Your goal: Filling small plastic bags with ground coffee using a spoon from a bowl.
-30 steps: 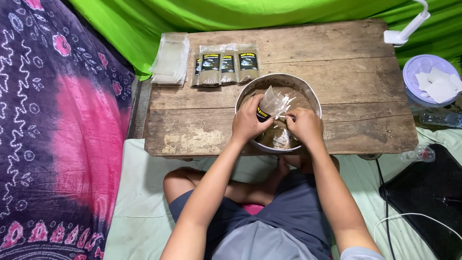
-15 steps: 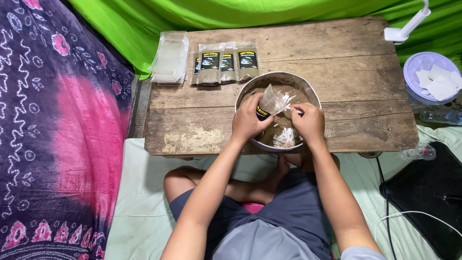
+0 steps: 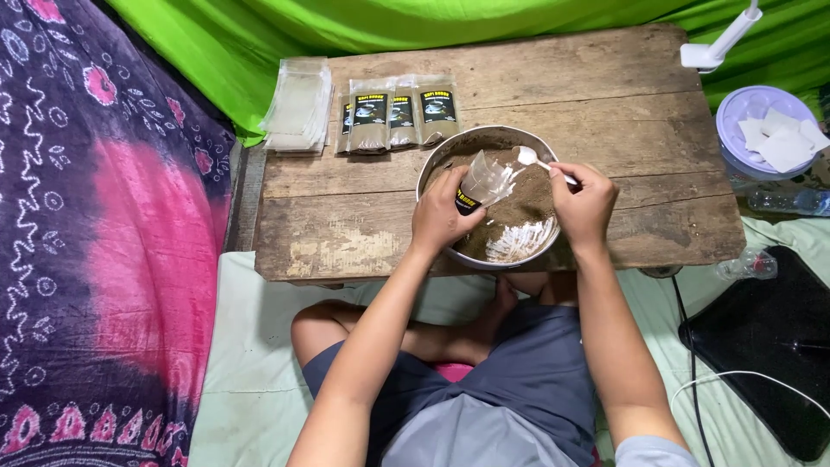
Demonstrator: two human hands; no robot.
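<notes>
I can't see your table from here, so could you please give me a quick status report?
Left hand holds clear pouch over metal bowl. Right hand holds white spoon at the pouch mouth. Brown powder in bowl. Nothing in the way.

- 3 filled brown packets (image 3: 393, 117), in a row just behind the metal bowl (image 3: 432, 169)
- 1 stack of empty clear pouches (image 3: 298, 104), left of packets
- 1 clear pouch (image 3: 486, 180) over the bowl
- 1 white spoon (image 3: 529, 156) over the bowl
</notes>
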